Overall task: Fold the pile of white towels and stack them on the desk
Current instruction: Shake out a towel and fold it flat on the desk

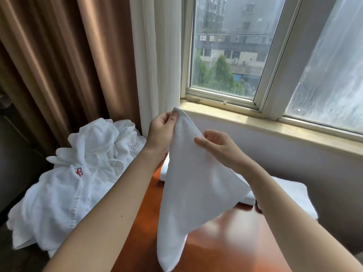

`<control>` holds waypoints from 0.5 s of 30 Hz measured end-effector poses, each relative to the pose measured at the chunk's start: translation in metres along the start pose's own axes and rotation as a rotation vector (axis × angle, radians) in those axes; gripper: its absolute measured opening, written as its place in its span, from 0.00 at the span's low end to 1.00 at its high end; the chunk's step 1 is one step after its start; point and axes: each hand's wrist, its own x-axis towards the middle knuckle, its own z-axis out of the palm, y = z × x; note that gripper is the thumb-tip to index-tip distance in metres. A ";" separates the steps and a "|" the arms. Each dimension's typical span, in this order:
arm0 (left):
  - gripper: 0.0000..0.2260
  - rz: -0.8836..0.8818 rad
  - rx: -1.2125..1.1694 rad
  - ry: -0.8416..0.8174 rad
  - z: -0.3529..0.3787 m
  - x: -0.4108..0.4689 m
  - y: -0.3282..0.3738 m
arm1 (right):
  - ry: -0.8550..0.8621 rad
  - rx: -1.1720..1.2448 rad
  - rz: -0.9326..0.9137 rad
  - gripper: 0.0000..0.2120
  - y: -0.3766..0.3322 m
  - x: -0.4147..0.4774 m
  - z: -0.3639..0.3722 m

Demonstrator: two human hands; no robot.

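Note:
A white towel hangs in the air over the orange-brown desk. My left hand pinches its top corner near the window sill. Lower and to the right, my right hand pinches the towel's upper edge, so the cloth drapes down in a long point. Behind the hanging towel, folded white towels lie stacked on the desk's far side, partly hidden by my right arm. A crumpled pile of white towels with red embroidery lies to the left of the desk.
A window sill runs along the wall behind the desk, with the window above it. White sheer curtain and brown curtain hang at the left. A dark piece of furniture stands at the far left.

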 end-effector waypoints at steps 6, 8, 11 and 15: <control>0.11 -0.003 0.053 0.287 -0.013 0.013 -0.024 | -0.151 -0.159 0.110 0.18 0.018 -0.012 0.006; 0.11 -0.014 0.071 0.357 -0.020 0.017 -0.031 | -0.209 -0.206 0.158 0.19 0.026 -0.015 0.004; 0.11 -0.039 0.090 0.438 -0.033 0.021 -0.040 | -0.288 -0.310 0.239 0.14 0.039 -0.021 0.000; 0.19 -0.061 0.116 0.538 -0.050 0.025 -0.050 | -0.361 -0.497 0.316 0.19 0.062 -0.030 -0.001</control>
